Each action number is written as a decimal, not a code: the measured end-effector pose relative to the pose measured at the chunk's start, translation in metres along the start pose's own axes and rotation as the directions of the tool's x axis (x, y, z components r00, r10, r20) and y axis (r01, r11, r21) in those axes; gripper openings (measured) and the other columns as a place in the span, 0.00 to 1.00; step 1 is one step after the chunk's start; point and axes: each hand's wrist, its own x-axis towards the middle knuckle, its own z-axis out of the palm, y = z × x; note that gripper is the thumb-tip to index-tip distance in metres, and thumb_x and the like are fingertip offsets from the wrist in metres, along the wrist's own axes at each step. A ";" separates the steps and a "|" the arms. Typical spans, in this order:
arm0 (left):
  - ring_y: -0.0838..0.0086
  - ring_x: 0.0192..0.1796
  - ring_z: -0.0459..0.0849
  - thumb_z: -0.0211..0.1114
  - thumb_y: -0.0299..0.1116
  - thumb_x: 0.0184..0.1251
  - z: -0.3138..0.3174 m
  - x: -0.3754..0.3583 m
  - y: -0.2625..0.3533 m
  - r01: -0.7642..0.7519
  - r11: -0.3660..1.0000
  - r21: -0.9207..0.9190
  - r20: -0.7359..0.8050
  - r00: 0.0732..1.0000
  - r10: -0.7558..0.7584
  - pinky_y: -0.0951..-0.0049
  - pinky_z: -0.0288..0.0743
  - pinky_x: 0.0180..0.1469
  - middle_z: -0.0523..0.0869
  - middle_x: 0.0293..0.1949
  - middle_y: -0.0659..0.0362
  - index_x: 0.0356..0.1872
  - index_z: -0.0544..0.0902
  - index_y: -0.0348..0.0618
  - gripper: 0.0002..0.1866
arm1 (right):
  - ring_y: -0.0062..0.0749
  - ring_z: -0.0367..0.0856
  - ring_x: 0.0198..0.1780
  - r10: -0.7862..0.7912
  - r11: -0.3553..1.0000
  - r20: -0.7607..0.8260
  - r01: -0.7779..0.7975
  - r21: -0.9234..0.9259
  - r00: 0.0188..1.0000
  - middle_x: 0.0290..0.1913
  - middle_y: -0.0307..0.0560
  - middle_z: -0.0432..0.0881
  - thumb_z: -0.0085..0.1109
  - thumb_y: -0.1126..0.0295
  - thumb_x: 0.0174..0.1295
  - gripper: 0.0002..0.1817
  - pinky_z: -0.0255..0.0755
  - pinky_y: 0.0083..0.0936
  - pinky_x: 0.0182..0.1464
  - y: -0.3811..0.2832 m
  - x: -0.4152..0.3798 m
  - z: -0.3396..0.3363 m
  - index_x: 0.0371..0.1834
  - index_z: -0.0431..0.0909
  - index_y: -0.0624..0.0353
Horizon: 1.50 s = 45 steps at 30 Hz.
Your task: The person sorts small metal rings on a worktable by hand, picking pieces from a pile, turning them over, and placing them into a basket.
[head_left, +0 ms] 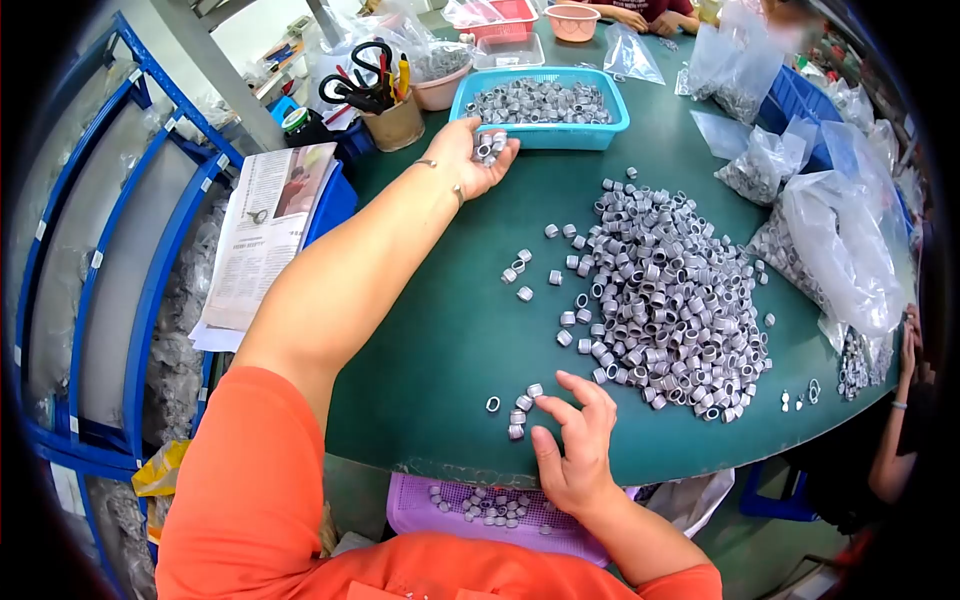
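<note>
My left hand (478,163) is stretched out to the near edge of a turquoise basket (585,137), cupped palm up around several small grey metal rings (489,148). More grey rings of the same kind fill the basket. Near the front edge of the table, my right hand (578,455) has its thumb and fingers apart, fingertips beside a short row of loose rings (523,403). One ring (493,404) lies on its own just left of that row. To the right spreads a large heap of grey rings (670,300), with a few strays on its left side.
A purple basket (410,505) with some rings sits below the table edge. A cup of scissors and tools (393,125) stands back left, beside newspaper (265,235). Plastic bags of parts (840,245) line the right. Another person's hands (650,20) are at the far side; blue racks (150,300) stand left.
</note>
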 end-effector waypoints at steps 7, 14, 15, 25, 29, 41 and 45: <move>0.52 0.46 0.82 0.38 0.46 0.77 0.009 0.002 -0.008 -0.044 0.999 -0.008 0.041 0.998 0.044 0.59 0.84 0.45 0.77 0.45 0.41 0.49 0.71 0.29 0.25 | 0.50 0.67 0.58 0.001 0.999 0.035 -0.002 0.040 0.999 0.59 0.56 0.71 0.65 0.69 0.53 0.19 0.56 0.39 0.60 0.000 0.005 0.000 0.49 0.76 0.58; 0.50 0.53 0.78 0.40 0.45 0.77 0.003 -0.001 -0.013 0.013 1.000 -0.004 0.041 0.999 -0.013 0.51 0.79 0.54 0.75 0.48 0.37 0.54 0.68 0.26 0.26 | 0.50 0.68 0.58 0.015 0.999 0.040 -0.017 0.034 0.999 0.59 0.56 0.71 0.65 0.71 0.52 0.19 0.56 0.39 0.60 -0.001 0.008 0.000 0.49 0.77 0.59; 0.50 0.53 0.78 0.40 0.45 0.77 0.003 0.000 -0.013 0.010 1.000 -0.004 0.041 0.999 -0.010 0.51 0.79 0.54 0.75 0.48 0.37 0.54 0.68 0.26 0.26 | 0.50 0.68 0.58 0.013 0.999 0.042 -0.014 0.030 0.999 0.59 0.57 0.71 0.65 0.71 0.52 0.19 0.56 0.39 0.60 -0.001 0.008 0.000 0.49 0.77 0.59; 0.48 0.64 0.69 0.45 0.40 0.75 0.041 0.042 0.044 -0.335 0.938 0.089 0.052 0.942 0.331 0.38 0.69 0.60 0.70 0.59 0.43 0.61 0.66 0.37 0.22 | 0.51 0.66 0.59 0.037 0.998 0.064 -0.040 0.046 0.997 0.59 0.57 0.70 0.64 0.70 0.53 0.18 0.55 0.40 0.60 -0.001 0.008 0.000 0.48 0.77 0.59; 0.45 0.75 0.40 0.46 0.46 0.73 0.045 0.038 0.063 -0.355 0.929 0.106 0.130 0.931 0.341 0.36 0.33 0.72 0.56 0.71 0.48 0.74 0.42 0.50 0.35 | 0.51 0.67 0.59 0.042 0.998 0.070 -0.044 0.038 0.997 0.59 0.57 0.70 0.64 0.70 0.53 0.18 0.55 0.40 0.60 0.000 0.009 0.001 0.48 0.77 0.59; 0.82 0.25 0.72 0.60 0.42 0.66 -0.005 0.012 0.009 -0.545 0.175 0.820 0.488 0.825 0.284 0.80 0.67 0.27 0.81 0.29 0.68 0.39 0.82 0.45 0.12 | 0.42 0.67 0.65 -0.056 0.997 0.211 0.066 -0.038 0.976 0.62 0.47 0.72 0.65 0.67 0.54 0.16 0.52 0.45 0.64 -0.003 0.011 0.004 0.47 0.80 0.52; 0.70 0.36 0.81 0.63 0.47 0.64 -0.024 -0.024 -0.042 -0.574 -0.418 0.704 0.559 0.811 -0.171 0.68 0.78 0.37 0.84 0.37 0.55 0.48 0.80 0.40 0.22 | 0.45 0.67 0.64 -0.096 0.985 0.277 0.131 -0.111 0.956 0.61 0.47 0.72 0.66 0.66 0.52 0.16 0.57 0.48 0.62 -0.005 0.014 0.009 0.46 0.79 0.53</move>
